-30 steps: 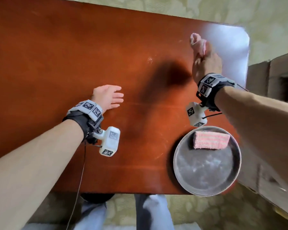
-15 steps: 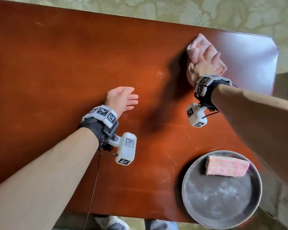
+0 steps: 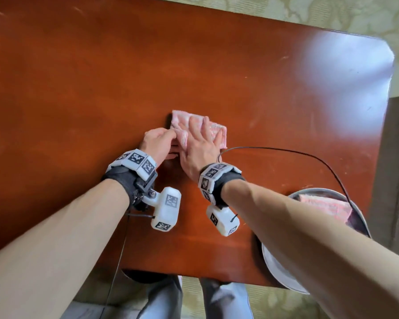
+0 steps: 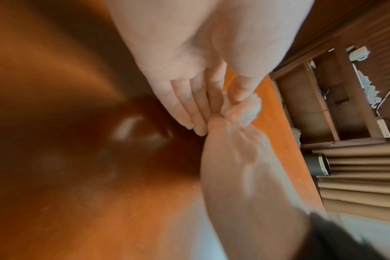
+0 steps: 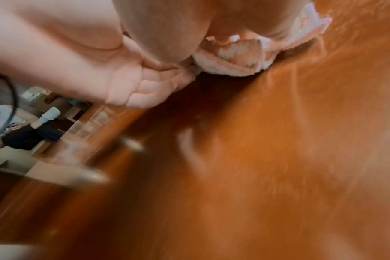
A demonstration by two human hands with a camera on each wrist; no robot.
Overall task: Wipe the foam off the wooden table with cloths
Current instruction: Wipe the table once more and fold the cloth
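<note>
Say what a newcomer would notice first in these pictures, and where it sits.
Both hands meet on a pink cloth mid-table: the right hand lies flat on it, the left hand pinches its edge. At the near right corner, a metal pan holds a second cloth, partly hidden by the right arm.

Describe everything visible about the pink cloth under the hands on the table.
The pink cloth is a fluffy terry-like rag with pale stripes, folded into a rough rectangle and lying flat near the middle of the wooden table. The right hand presses on it with fingers spread straight. The left hand pinches its left edge between thumb and fingertips. The right wrist view shows stacked folded layers with whitish patches, possibly foam.
</note>
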